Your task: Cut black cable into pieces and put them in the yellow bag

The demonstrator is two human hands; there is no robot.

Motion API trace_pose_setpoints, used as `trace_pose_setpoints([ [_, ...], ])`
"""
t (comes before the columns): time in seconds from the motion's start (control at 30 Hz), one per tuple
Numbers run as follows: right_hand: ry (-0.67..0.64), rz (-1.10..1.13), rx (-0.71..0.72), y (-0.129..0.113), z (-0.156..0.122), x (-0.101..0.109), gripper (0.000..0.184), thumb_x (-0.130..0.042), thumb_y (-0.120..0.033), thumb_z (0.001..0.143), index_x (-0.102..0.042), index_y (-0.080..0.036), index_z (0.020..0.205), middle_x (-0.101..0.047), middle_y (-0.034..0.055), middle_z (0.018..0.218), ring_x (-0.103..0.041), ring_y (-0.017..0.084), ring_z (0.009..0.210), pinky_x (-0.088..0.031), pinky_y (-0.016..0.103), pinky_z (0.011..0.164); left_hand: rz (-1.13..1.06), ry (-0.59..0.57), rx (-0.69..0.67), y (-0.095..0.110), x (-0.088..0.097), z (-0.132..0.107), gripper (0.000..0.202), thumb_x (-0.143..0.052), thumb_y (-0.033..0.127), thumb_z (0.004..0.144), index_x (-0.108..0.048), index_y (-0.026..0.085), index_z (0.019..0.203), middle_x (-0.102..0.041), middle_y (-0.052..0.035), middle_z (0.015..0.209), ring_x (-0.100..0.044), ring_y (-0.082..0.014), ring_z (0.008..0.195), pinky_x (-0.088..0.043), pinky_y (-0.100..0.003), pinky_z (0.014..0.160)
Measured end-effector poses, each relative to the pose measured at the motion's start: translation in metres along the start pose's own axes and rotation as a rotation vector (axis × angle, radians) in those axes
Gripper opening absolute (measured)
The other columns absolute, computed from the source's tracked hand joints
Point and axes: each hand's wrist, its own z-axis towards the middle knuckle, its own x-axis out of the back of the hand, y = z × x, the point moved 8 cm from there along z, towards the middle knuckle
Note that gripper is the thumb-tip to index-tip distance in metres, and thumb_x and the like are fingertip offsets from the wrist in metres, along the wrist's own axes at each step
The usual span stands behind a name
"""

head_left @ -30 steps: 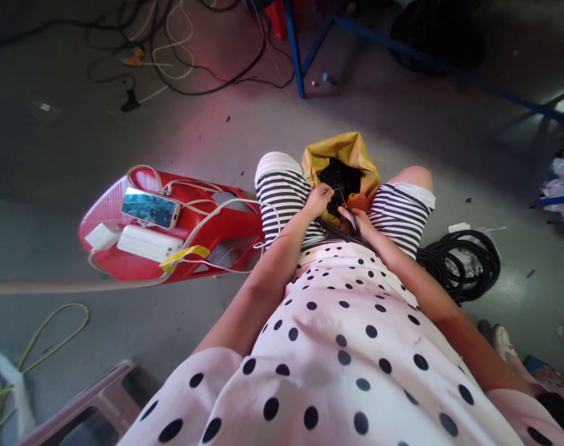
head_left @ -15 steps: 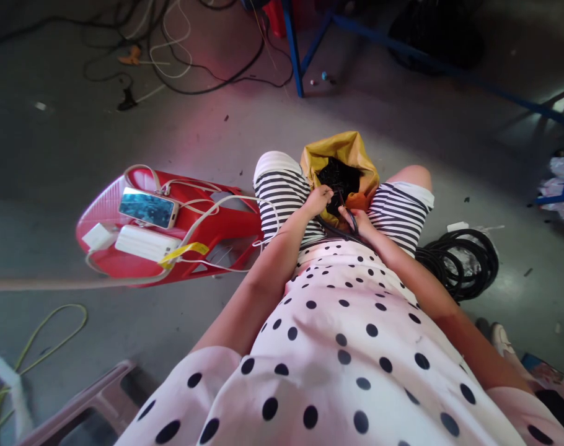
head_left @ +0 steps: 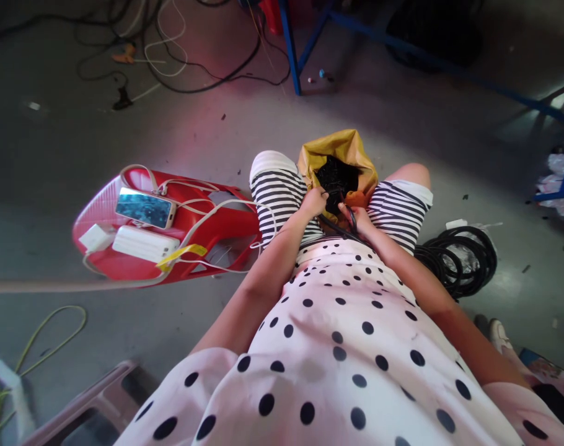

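A yellow bag (head_left: 340,145) full of small black parts sits between my knees in striped shorts. My left hand (head_left: 313,202) is closed at the bag's near left edge, pinching something small and dark I cannot make out. My right hand (head_left: 357,222) is closed on a black cable (head_left: 340,228) that runs across my lap. Both hands almost touch each other just in front of the bag's mouth.
A red plastic stool (head_left: 124,257) at my left carries a phone (head_left: 145,208), a white power bank (head_left: 145,243) and white cords. A coil of black cable (head_left: 463,260) lies on the floor at my right. Blue frame legs (head_left: 289,49) and loose wires lie farther off.
Both hands stay at the bag's mouth with only slight finger movement. The view has drifted a little.
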Motion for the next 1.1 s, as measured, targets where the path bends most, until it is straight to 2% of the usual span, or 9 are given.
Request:
trace_pose_setpoints([
  [0.17, 0.006, -0.014, 0.02, 0.001, 0.002, 0.0, 0.068, -0.079, -0.088, 0.083, -0.054, -0.025, 0.072, -0.049, 0.0012, 0.056, -0.049, 0.017, 0.047, -0.042, 0.033, 0.042, 0.042, 0.007, 0.024, 0.001, 0.003, -0.003, 0.024, -0.056, 0.019, 0.106, -0.08, 0.014, 0.107, -0.082, -0.016, 0.114, -0.074, -0.026, 0.109, -0.052, -0.033, 0.099],
  [0.3, 0.025, 0.02, 0.001, -0.002, -0.001, 0.0, 0.063, -0.08, -0.083, 0.086, -0.053, -0.026, 0.075, -0.046, -0.0005, 0.054, -0.048, 0.017, 0.046, -0.041, 0.033, 0.041, 0.074, 0.002, 0.036, 0.001, 0.003, -0.005, 0.028, -0.054, 0.02, 0.107, -0.081, 0.014, 0.11, -0.082, -0.0177, 0.117, -0.075, -0.027, 0.113, -0.053, -0.034, 0.101],
  [0.47, 0.044, 0.06, -0.053, -0.006, -0.007, 0.002, 0.061, -0.079, -0.083, 0.086, -0.058, -0.026, 0.08, -0.051, 0.0, 0.055, -0.052, 0.018, 0.049, -0.042, 0.032, 0.041, 0.03, 0.054, 0.041, -0.001, 0.008, -0.004, 0.027, -0.054, 0.022, 0.108, -0.081, 0.016, 0.105, -0.082, -0.0161, 0.112, -0.076, -0.0284, 0.113, -0.054, -0.034, 0.101],
  [0.67, -0.019, 0.05, -0.03, -0.015, -0.012, -0.001, 0.059, -0.082, -0.079, 0.084, -0.063, -0.024, 0.082, -0.056, 0.0, 0.059, -0.054, 0.018, 0.052, -0.043, 0.032, 0.046, -0.084, 0.079, 0.002, -0.002, 0.007, 0.0, 0.024, -0.055, 0.017, 0.106, -0.076, 0.015, 0.096, -0.079, -0.0142, 0.102, -0.073, -0.0283, 0.105, -0.054, -0.037, 0.101],
  [0.83, -0.013, 0.023, -0.038, -0.012, -0.01, -0.002, 0.062, -0.084, -0.08, 0.083, -0.058, -0.024, 0.078, -0.055, -0.0003, 0.057, -0.052, 0.017, 0.051, -0.04, 0.031, 0.046, -0.168, 0.084, -0.02, -0.003, 0.006, 0.001, 0.02, -0.058, 0.016, 0.103, -0.072, 0.017, 0.089, -0.074, -0.0099, 0.091, -0.069, -0.0253, 0.096, -0.053, -0.036, 0.099],
  [1.1, -0.03, -0.015, 0.0, -0.008, -0.005, -0.003, 0.066, -0.084, -0.084, 0.078, -0.055, -0.025, 0.08, -0.055, -0.0026, 0.058, -0.053, 0.015, 0.052, -0.037, 0.027, 0.047, -0.178, 0.048, -0.039, -0.001, 0.003, 0.003, 0.018, -0.056, 0.014, 0.103, -0.073, 0.014, 0.096, -0.071, -0.0083, 0.09, -0.066, -0.0222, 0.092, -0.051, -0.034, 0.096],
])
